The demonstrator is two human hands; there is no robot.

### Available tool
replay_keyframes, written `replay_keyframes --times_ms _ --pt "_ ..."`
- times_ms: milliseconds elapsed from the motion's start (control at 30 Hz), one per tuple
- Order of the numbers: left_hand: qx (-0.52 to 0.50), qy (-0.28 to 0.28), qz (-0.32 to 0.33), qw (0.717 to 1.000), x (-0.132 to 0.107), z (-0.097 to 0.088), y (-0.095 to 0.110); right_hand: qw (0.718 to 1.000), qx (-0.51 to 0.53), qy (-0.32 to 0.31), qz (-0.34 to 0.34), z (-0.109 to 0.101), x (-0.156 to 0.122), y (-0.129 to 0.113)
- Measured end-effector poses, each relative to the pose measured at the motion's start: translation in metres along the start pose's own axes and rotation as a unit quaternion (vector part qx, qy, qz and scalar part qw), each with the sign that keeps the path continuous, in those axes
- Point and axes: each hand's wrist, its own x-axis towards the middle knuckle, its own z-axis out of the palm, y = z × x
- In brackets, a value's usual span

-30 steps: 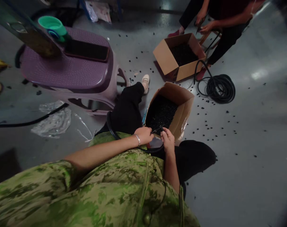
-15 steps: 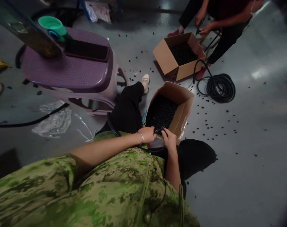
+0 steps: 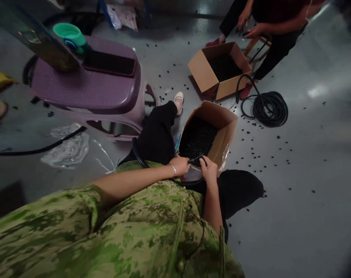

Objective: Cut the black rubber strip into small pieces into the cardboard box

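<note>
My left hand (image 3: 180,166), with a bracelet at the wrist, is closed on one end of a thin black strip-like piece (image 3: 195,158); its exact kind is too small to tell. My right hand (image 3: 209,169) pinches near the other end with thumb and fingers. Both hands are over the near edge of an open cardboard box (image 3: 226,133), which holds a heap of small black pieces (image 3: 199,136). A black ribbed hose (image 3: 136,152) bends over my left thigh, passes under my left forearm and crosses my lap toward my right hand, where its end is hidden.
A purple stool (image 3: 106,92) on the left bears a phone (image 3: 109,63), a green cup (image 3: 70,36) and a tall bottle-like object. Beyond my box, a co-worker's hands (image 3: 252,29) work above another cardboard box (image 3: 232,88). Coiled black hose (image 3: 275,110) and scattered black bits lie on the floor.
My right hand has shifted slightly right, and more of the thin black piece shows between my hands. The co-worker's hands have moved slightly. The whole view has shifted a little.
</note>
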Motion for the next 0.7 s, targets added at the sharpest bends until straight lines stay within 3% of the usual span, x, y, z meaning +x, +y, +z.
replay_keyframes --times_ms 233,467,700 --pt "0.019 0.020 -0.021 0.999 0.004 0.007 0.001 1.000 -0.016 0.012 0.004 0.003 0.002 0.001" --pt "0.014 0.020 -0.030 0.999 0.006 0.003 0.002 1.000 -0.004 0.022 0.009 0.005 0.005 0.002" --pt "-0.013 -0.033 0.001 0.999 0.000 -0.014 -0.002 0.999 0.050 0.002 -0.010 0.007 0.000 -0.006"
